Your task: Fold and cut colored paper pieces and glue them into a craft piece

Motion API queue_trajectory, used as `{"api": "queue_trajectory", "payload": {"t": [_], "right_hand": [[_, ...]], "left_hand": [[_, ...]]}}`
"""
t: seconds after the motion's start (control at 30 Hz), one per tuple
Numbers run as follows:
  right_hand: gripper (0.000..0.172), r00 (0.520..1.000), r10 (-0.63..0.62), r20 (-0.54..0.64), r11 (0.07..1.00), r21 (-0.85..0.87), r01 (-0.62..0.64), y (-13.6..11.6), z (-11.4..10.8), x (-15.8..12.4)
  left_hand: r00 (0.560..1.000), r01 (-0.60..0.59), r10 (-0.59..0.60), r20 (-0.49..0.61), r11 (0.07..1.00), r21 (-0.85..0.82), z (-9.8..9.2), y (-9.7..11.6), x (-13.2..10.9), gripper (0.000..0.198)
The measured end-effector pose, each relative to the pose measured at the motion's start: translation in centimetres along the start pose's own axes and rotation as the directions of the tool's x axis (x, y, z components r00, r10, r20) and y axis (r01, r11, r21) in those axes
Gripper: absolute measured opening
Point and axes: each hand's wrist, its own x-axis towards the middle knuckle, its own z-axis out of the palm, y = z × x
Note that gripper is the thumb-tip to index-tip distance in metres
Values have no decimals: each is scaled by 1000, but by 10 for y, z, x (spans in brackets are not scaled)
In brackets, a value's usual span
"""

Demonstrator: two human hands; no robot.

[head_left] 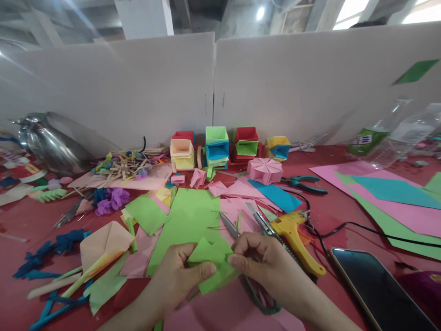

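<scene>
A folded piece of green paper (210, 265) is held low at the front middle, between both hands. My left hand (188, 271) pinches its left side, with the thumb lying across the front. At its right edge, my right hand (255, 259) grips with thumb and bent index finger. Scissors (230, 225) lie under the right hand, blades pointing away and handles partly hidden. Beneath the hands are a green sheet (188, 216) and a pink sheet (223, 312). A grey utility knife (263, 220) lies just beyond the right hand.
Folded paper boxes (217, 147) are stacked by the white partition (138, 87). A yellow glue gun (294, 234), pliers (306, 184) and a phone (375, 285) lie rightward. Leftward are a steel jug (57, 142), purple paper flowers (115, 200) and a peach paper piece (105, 243).
</scene>
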Motion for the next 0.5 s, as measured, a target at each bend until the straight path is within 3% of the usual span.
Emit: {"api": "queue_trajectory", "payload": {"t": [0.33,0.5], "right_hand": [[22,997,-73,-7,997,-26,73,-1,0,1],[20,999,-52,2,995,-87,52,-6,0,-1]], "left_hand": [[999,-31,27,-40,995,-90,3,1,-1,28],[1000,12,-13,9,994,110,-4,0,-2,27]]}}
